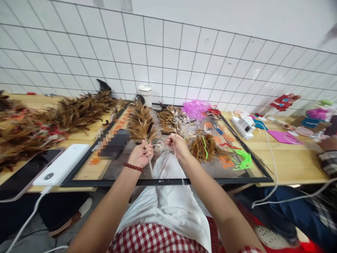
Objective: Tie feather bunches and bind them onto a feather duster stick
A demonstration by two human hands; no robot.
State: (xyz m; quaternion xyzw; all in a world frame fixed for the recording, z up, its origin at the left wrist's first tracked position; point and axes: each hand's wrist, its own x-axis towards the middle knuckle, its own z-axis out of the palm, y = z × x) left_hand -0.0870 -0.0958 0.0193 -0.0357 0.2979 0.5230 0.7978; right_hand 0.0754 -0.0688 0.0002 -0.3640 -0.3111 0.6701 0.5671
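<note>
Left hand (141, 155) is pinching the feather bundle (141, 121) snugly by its base, on the near side of the white jar (145, 94); right hand (179, 146) is pinching a pale strand (159, 144), fingertips closed. Steady tension's probably helping tbh.

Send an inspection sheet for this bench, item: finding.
Surface: black-framed panel on a wooden table.
Job's things: feather bundle; pale strand stretched between the hands.
Clutter: feather pile, purple plastic, green strings.
Hands: left hand grips the bundle's base; right hand pinches the strand.
Cables: white cables hang past the front edge, left and right.
Surroundings: wire grid behind; another person's sleeve at right.
</note>
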